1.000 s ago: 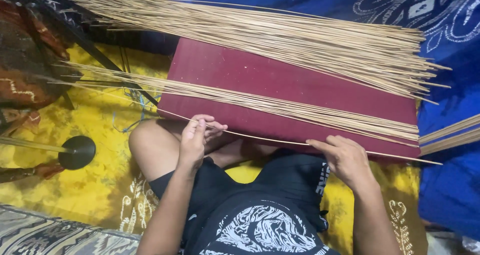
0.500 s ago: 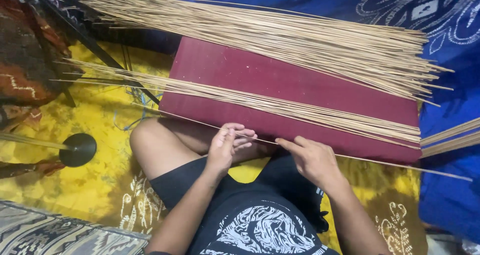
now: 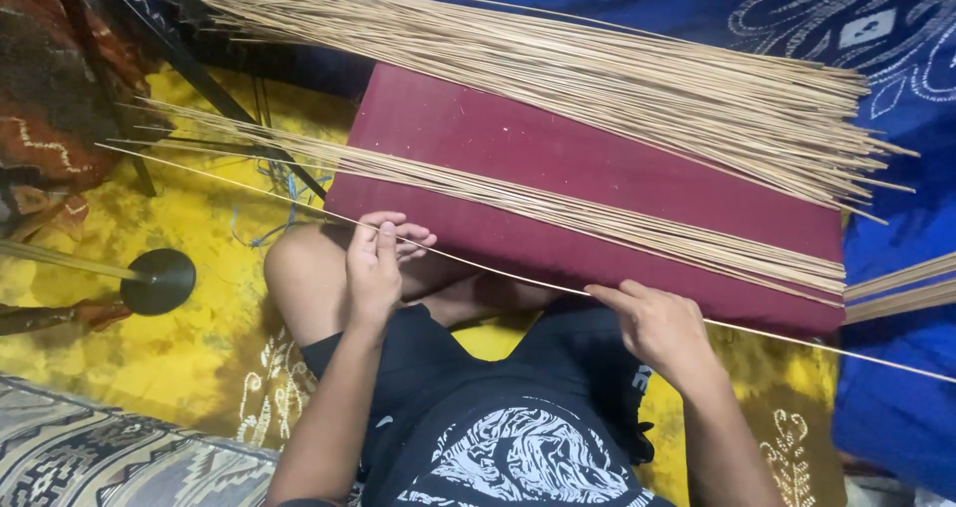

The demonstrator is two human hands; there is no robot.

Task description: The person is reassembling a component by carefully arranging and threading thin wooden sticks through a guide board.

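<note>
A single long thin stick (image 3: 498, 273) runs slantwise across my lap, from upper left to lower right. My left hand (image 3: 376, 268) pinches it near the maroon cushion's near edge, and my right hand (image 3: 659, 328) grips it further along. The flat maroon cushion (image 3: 478, 148) lies just beyond my knees. A thin row of sticks (image 3: 597, 218) lies across its near part. A big thick bundle of sticks (image 3: 617, 79) covers its far side.
A yellow patterned cloth (image 3: 159, 358) covers the floor. A black round base with a rod (image 3: 157, 280) stands at the left, with dark metal legs (image 3: 189, 69) behind it. Blue patterned fabric (image 3: 876, 29) lies at the right, with more sticks (image 3: 896, 288) on it.
Both hands slid apart along the single stick; the left moved left, the right moved right. The stick has shifted and now reaches further to the lower right.
</note>
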